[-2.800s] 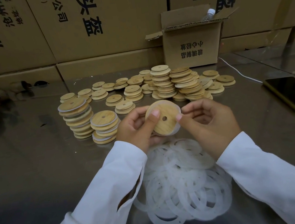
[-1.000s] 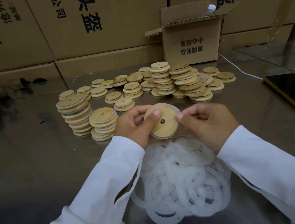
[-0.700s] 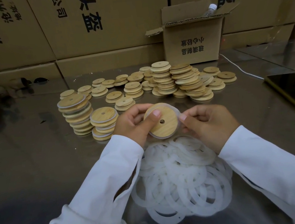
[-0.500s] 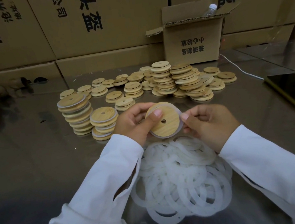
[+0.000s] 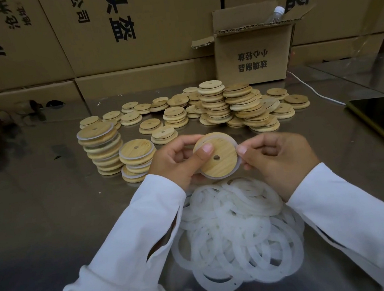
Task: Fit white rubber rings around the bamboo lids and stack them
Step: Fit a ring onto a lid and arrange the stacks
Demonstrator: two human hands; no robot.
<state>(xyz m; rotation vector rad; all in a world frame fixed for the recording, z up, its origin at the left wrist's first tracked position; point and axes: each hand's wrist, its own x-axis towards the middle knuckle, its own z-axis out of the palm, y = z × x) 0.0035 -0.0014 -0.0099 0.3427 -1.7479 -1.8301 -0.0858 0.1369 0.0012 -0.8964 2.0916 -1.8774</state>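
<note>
Lid (image 5: 224, 164) of pale bamboo, white-rimmed (small centre hole).

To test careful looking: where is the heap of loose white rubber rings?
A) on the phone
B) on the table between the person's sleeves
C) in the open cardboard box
B: the rubber rings lie heaped on the table, nearer the person than the left hand and right hand holding the bamboo lid.
</note>
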